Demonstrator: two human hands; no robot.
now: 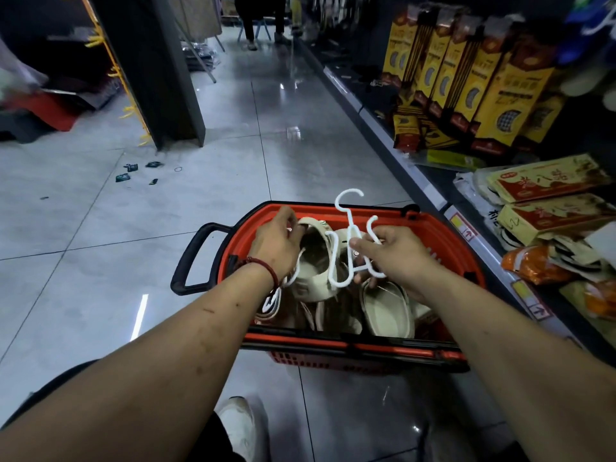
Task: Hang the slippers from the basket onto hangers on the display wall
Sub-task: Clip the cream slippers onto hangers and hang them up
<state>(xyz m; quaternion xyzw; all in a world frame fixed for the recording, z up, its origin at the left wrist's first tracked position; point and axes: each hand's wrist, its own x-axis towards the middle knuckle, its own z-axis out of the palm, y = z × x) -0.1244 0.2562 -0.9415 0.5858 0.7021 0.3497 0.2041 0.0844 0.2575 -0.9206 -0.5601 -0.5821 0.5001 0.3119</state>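
Note:
A red basket (pixel 443 241) with black rim and handles stands on the floor in front of me, holding several cream slippers. My left hand (pixel 276 243) grips one cream slipper (pixel 311 281) by its upper edge, raised over the basket. My right hand (pixel 396 258) pinches a white plastic hanger (pixel 346 235) whose hook points up and whose arms lie against that slipper. Another cream slipper (pixel 386 308) lies sole-up in the basket under my right wrist. More white hanger parts (pixel 273 303) show below my left wrist.
Shelves with yellow insole packs (pixel 480 91) and loose packets (pixel 546 185) run along the right. A dark pillar (pixel 156 68) stands ahead on the left, with small scraps (pixel 133 171) on the grey tiles. A person sits far down the aisle. My white shoe (pixel 240 425) is below the basket.

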